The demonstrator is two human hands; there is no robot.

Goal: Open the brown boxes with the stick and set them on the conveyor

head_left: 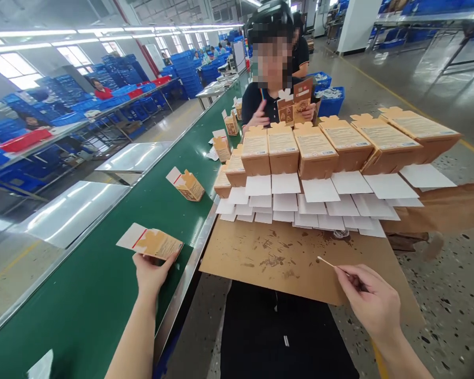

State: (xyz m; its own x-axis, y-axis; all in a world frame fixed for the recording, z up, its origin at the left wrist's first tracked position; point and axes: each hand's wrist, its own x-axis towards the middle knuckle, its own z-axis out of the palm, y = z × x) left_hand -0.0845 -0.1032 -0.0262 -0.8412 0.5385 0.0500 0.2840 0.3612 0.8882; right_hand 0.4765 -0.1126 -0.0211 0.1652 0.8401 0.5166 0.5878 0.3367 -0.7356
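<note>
My left hand (152, 273) is closed round the near side of an open-flapped brown box (160, 243) over the green conveyor belt (82, 284). Between the thumb and fingers of my right hand (369, 297) is a cotton swab (326, 261), its white tip pointing left above the stained cardboard sheet (240, 252). Beyond the sheet stand rows of brown boxes (316, 152), stacked in layers, with white flaps (319, 190) hanging toward me. A small clear dish (341, 234) sits under the edge of the flaps.
More boxes (189, 185) stand farther up the belt, with a white scrap (41, 366) at its near end. A person (272, 79) across the stack holds a brown carton (296, 105). Metal tables (77, 208) lie left; blue bins (332, 100) stand behind.
</note>
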